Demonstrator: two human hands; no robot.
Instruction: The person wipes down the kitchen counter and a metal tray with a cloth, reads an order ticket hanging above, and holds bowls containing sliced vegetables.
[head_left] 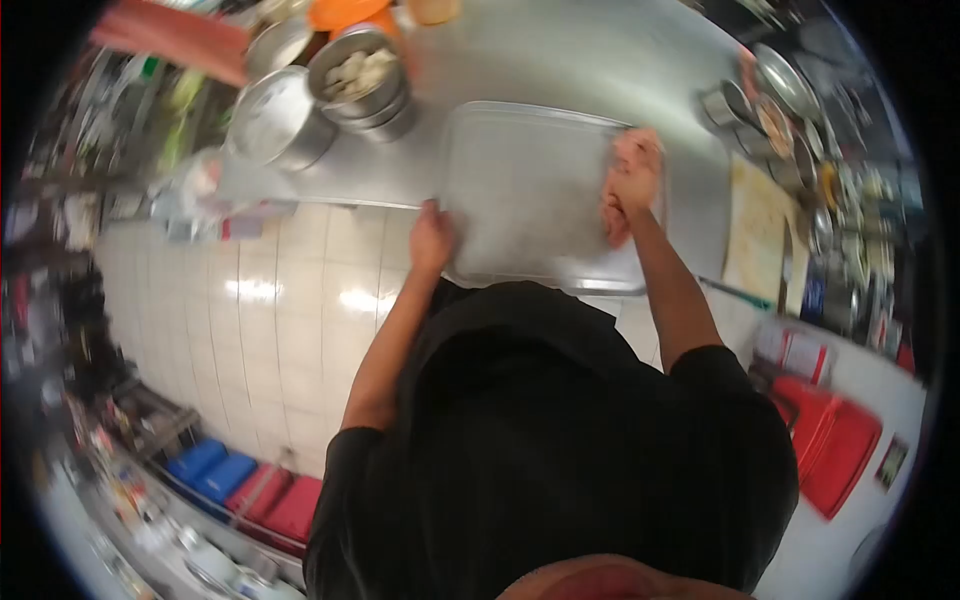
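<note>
A metal tray (530, 190) lies on the steel counter in front of me, its near edge close to my body. Pinkish raw meat (616, 225) lies along the tray's right side. My right hand (636, 188) is closed on the meat, which shows above and below the hand. At the tray's left edge is my left hand (432, 238), its fingers curled against the rim and slightly blurred; they look closed on it.
Metal pots, one holding pale chunks (358, 75), stand at the counter's back left. To the right are a cutting board (755, 225), a green-handled knife (738, 293), and metal bowls (785, 82). A red bin (830, 440) stands at the lower right.
</note>
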